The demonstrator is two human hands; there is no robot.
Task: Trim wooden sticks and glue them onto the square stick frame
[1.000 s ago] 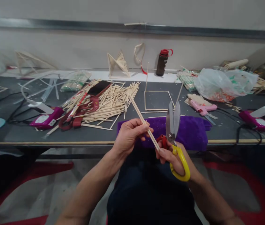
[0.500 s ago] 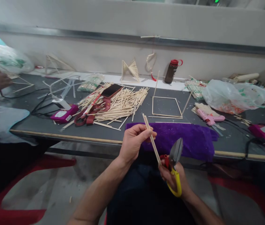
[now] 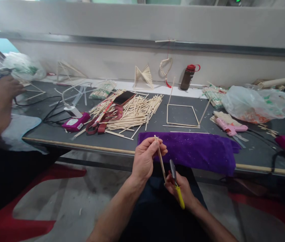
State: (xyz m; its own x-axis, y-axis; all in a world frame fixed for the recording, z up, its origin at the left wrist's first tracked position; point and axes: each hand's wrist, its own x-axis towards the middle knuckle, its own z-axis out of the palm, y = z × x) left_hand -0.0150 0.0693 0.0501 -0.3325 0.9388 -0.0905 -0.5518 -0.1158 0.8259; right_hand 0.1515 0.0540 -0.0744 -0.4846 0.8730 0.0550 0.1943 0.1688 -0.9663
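The scissors (image 3: 178,191) are yellow-handled. The cloth (image 3: 195,149) is white-flecked purple; from it, at twelve o'clock, the bottle (image 3: 187,80) is dark, red-capped; at two, the gun (image 3: 227,128) is pink; at ten, the pile (image 3: 136,113) is cream.

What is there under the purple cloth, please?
The purple cloth lies on the dark tabletop and hangs over its front edge; anything else beneath is covered.

In one view, directed forward and down from head height, the left hand (image 3: 145,158) and right hand (image 3: 182,189) are framed close, the table (image 3: 54,135) and wall (image 3: 87,21) farther off.
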